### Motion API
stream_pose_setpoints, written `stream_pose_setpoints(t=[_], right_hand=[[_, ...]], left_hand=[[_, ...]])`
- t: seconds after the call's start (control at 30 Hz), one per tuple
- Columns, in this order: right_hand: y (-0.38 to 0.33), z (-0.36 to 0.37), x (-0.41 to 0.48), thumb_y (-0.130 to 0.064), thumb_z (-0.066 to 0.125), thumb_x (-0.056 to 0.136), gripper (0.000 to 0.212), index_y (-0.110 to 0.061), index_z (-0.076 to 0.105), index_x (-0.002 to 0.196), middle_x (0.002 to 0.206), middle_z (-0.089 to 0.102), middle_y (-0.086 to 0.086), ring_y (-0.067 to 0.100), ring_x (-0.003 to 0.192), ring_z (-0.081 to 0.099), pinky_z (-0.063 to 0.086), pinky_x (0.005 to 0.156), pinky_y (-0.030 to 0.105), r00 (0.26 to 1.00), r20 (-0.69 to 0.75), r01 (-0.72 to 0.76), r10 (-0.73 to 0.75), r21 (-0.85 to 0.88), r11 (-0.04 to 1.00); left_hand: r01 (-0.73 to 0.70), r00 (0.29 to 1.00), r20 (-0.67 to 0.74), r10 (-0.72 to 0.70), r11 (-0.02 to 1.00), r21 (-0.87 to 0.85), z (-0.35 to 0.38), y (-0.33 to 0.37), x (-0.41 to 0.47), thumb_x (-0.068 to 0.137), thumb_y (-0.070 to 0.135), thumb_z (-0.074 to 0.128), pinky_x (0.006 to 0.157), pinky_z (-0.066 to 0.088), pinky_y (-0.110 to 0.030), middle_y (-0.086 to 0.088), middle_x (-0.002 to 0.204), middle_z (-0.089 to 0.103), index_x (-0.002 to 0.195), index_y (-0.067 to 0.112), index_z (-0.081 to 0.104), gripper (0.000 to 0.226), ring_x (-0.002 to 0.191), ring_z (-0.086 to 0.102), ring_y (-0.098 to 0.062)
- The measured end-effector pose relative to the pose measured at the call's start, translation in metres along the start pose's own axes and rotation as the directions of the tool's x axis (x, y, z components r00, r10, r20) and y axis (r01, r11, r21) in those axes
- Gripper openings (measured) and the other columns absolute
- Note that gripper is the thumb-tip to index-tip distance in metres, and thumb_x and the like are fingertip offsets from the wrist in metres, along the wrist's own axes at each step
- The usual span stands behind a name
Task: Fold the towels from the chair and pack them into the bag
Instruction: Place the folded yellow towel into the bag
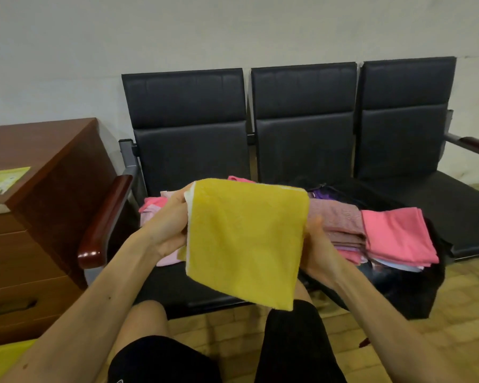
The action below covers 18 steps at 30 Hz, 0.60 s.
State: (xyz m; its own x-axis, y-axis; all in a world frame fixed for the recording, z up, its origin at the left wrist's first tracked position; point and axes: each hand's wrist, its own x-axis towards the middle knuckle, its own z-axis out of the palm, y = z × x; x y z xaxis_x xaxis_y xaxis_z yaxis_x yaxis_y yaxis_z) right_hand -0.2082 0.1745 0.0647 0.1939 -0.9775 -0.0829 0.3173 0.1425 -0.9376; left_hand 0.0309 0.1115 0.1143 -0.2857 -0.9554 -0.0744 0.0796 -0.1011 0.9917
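Holding yellow towel (244, 244) before black chair (194, 150), gripped at one edge by left hand (168, 225), at opposite edge by right hand (320, 252).

Setting: office or waiting room.
Seating: black padded three-seat bench (302, 120), metal frame, wood-capped armrest (105, 217), centre of frame.
Backdrop: bare white wall (177, 29), upper frame.
Furniture: reddish-brown drawer cabinet (53, 150), left edge.
Floor: yellowish tiles (468, 299), lower right.
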Motion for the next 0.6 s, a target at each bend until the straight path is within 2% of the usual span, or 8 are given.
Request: stream_pose_setpoints(t=[0.07,0.13,0.27,0.37,0.43,0.53,0.57,0.6], right_hand=[[0.013,-0.002,-0.001,-0.048,0.093,0.052,0.075,-0.031,0.058,0.115,0.107,0.075,-0.012,0.010,0.101,0.071,0.059,0.080,0.028,0.998,-0.047,0.034,-0.043,-0.172,0.984],[0.016,-0.002,-0.003,-0.026,0.085,0.064,0.052,-0.030,0.063,0.110,0.108,0.075,-0.010,0.011,0.101,0.070,0.059,0.078,0.025,0.989,-0.115,0.057,-0.091,-0.272,0.961],[0.022,-0.012,0.001,-0.024,0.071,0.078,0.034,-0.016,0.067,0.111,0.104,0.076,0.001,0.018,0.094,0.073,0.059,0.068,0.026,0.980,-0.200,-0.009,0.006,-0.017,1.000],[0.025,-0.023,0.005,-0.028,0.068,0.084,0.035,-0.012,0.066,0.115,0.104,0.076,0.006,0.023,0.093,0.074,0.060,0.068,0.031,0.954,-0.288,-0.061,0.085,0.094,0.994],[0.030,-0.035,0.009,-0.029,0.066,0.089,0.033,-0.012,0.065,0.117,0.101,0.077,0.006,0.022,0.088,0.075,0.060,0.064,0.031,0.925,-0.355,-0.092,0.135,0.137,0.986],[0.038,-0.055,0.009,-0.032,0.068,0.088,0.032,-0.011,0.065,0.113,0.097,0.077,0.007,0.023,0.084,0.075,0.060,0.063,0.033,0.881,-0.419,-0.144,0.222,0.209,0.967],[0.043,-0.066,0.009,-0.034,0.071,0.084,0.040,-0.011,0.065,0.116,0.100,0.077,0.008,0.026,0.088,0.075,0.060,0.070,0.037,0.867,-0.429,-0.167,0.252,0.225,0.960],[0.046,-0.078,0.010,-0.037,0.074,0.079,0.049,-0.010,0.065,0.119,0.105,0.076,0.010,0.029,0.094,0.073,0.058,0.080,0.042,0.857,-0.432,-0.193,0.282,0.239,0.952]], left_hand=[[0.043,0.999,-0.018,-0.042,0.998,0.046,0.005,-0.007,0.003,0.102,0.005,0.043,0.057,0.058,-0.023,0.001,0.073,0.073,0.094,0.018,0.066,0.027,0.074,0.068,-0.015],[0.087,0.996,-0.030,-0.086,0.994,0.064,0.010,-0.010,0.005,0.101,0.000,0.042,0.055,0.058,-0.023,0.004,0.067,0.072,0.088,0.019,0.063,0.031,0.070,0.067,-0.014],[0.237,0.971,0.015,-0.237,0.965,-0.108,0.014,-0.026,0.024,0.100,0.013,0.051,0.084,0.056,-0.042,-0.012,0.094,0.069,0.094,0.013,0.068,0.019,0.089,0.066,-0.024],[0.331,0.941,0.028,-0.338,0.893,-0.304,0.014,-0.052,0.044,0.093,0.020,0.052,0.073,0.057,-0.034,-0.008,0.091,0.062,0.102,0.015,0.061,0.014,0.079,0.062,-0.021],[0.396,0.911,0.056,-0.408,0.831,-0.391,0.020,-0.072,0.056,0.086,0.031,0.055,0.077,0.053,-0.036,-0.008,0.097,0.061,0.101,0.013,0.060,0.024,0.084,0.062,-0.023],[0.514,0.858,0.194,-0.476,0.772,-0.375,0.037,-0.096,0.063,0.096,0.049,0.053,0.098,0.047,-0.046,-0.014,0.125,0.066,0.113,0.003,0.066,0.051,0.114,0.061,-0.033],[0.528,0.848,0.230,-0.477,0.793,-0.302,0.046,-0.107,0.068,0.093,0.047,0.061,0.097,0.048,-0.045,-0.012,0.130,0.061,0.116,0.005,0.062,0.049,0.117,0.059,-0.031],[0.543,0.832,0.271,-0.483,0.809,-0.224,0.054,-0.114,0.073,0.085,0.039,0.073,0.093,0.051,-0.042,-0.010,0.133,0.058,0.123,0.017,0.053,0.048,0.116,0.059,-0.027]])
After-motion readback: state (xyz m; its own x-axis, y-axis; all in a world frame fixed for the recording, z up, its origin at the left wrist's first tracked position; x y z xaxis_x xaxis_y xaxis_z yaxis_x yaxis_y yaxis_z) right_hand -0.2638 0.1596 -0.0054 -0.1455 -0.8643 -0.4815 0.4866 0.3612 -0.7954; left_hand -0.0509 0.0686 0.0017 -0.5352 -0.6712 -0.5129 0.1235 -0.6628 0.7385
